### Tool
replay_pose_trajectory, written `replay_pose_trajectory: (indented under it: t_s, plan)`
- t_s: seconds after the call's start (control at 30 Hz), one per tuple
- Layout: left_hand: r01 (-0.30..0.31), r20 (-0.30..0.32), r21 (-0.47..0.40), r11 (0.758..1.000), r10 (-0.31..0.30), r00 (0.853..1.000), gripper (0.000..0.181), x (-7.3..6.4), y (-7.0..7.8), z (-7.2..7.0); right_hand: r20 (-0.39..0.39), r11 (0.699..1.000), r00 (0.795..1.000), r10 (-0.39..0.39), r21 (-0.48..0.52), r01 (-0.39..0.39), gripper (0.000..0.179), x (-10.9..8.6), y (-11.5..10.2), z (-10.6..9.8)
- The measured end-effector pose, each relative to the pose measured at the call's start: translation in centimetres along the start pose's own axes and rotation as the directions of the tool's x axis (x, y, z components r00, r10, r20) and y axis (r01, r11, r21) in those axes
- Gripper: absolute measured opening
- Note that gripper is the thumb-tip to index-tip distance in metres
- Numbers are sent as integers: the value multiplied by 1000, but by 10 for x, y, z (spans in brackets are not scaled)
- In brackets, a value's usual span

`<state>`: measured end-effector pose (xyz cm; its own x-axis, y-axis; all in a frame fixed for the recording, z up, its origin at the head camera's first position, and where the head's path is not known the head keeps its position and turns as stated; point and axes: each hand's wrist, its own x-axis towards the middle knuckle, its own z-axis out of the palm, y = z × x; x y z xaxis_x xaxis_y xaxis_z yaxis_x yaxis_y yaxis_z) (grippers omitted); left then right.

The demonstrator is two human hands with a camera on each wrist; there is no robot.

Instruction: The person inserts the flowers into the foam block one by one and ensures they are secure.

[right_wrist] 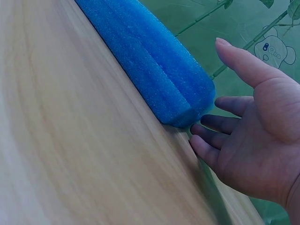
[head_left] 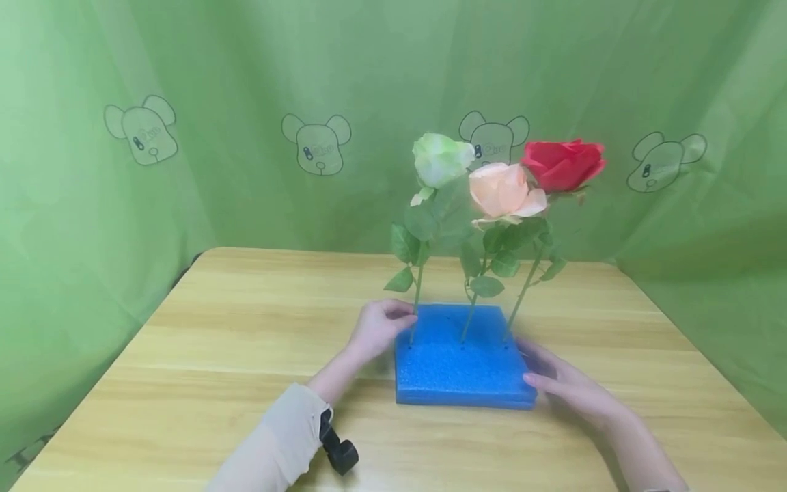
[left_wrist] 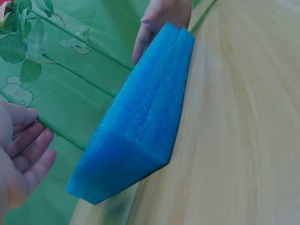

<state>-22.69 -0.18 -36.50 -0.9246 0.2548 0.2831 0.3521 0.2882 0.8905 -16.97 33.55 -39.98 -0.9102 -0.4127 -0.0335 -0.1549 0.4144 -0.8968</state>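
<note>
Three roses stand in a row with their stems stuck into a blue foam block point(head_left: 462, 374): a pale green-white rose point(head_left: 440, 161) on the left, a peach rose point(head_left: 501, 191) in the middle and a red rose point(head_left: 562, 165) on the right. My left hand point(head_left: 378, 329) pinches the green-white rose's stem point(left_wrist: 63, 134) low down, between thumb and fingers, just above the foam. At the block's right side is my right hand point(head_left: 572, 389), its fingers point(right_wrist: 215, 123) extended and loosely spread, with the fingertips close to the foam's edge; whether they touch it I cannot tell.
The block lies on a light wooden table point(head_left: 246, 355). Behind and beside the table hangs a green curtain point(head_left: 246, 68) printed with bear faces. A black strap piece point(head_left: 339, 451) dangles from the left sleeve point(head_left: 277, 437). The foam has a small extra hole toward the back.
</note>
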Motion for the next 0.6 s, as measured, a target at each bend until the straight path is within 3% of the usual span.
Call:
replay_pose_trajectory:
  t_s: [0.2,0.3,0.43,0.6]
  plan:
    - [-9,12,17,1000,9,1000,19,-7,-3,-10,-3,1000,1000,-8,4,8,63,0,0,-1]
    - [18,17,10,1000,-19,1000,20,-15,-7,-19,-3,1000,1000,-6,13,6,62,0,-1,0]
    - [59,12,18,998,-59,998,22,-27,-16,-38,0,1000,1000,-2,16,2,61,-1,-3,-1]
    - [103,-53,60,993,-100,994,26,-38,-30,-66,-16,999,1000,-4,-54,3,60,-3,-7,-4]
